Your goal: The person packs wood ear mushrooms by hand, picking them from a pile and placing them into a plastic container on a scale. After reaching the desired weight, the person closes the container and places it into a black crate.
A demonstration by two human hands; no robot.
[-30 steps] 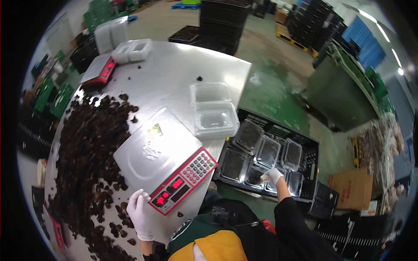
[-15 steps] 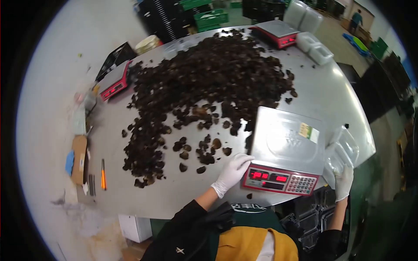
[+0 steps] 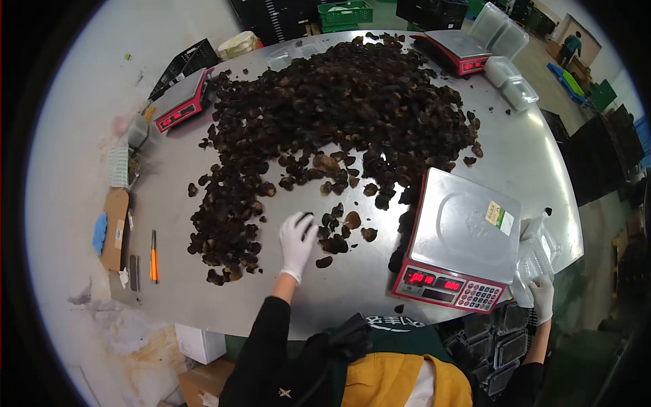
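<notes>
the biggest thing before me is the round-edged steel table (image 3: 536, 169), brushed and dully shining. across its far half lies a wide heap of dark pieces (image 3: 352, 102), brown-black, wrinkled and curled like dried fungus, thinning towards me into loose single bits. at my right front stands a weighing scale (image 3: 464, 237) with a red plastic body and a flat square steel platter; a small green and yellow sticker (image 3: 499, 218) is on the platter, its print too small to read, and the front shows glowing red digits that i cannot make out for sure, beside a grey keypad. two more red scales stand at the far side, one to the left (image 3: 182, 102) and one to the right (image 3: 456, 51), with a stack of clear tubs (image 3: 512, 81) near the right one. my right hand (image 3: 542, 295), in a white glove, is closed round the near edge of a clear plastic container (image 3: 539, 252), thin and glossy, held at the table's edge just right of the near scale. my left hand (image 3: 298, 243), also gloved in white, lies with fingers stretched and loosely spread among the scattered bits at the heap's near fringe; whether it pinches one i cannot tell. far left lie a strip of cardboard (image 3: 115, 227) and an orange pen (image 3: 154, 256).
</notes>
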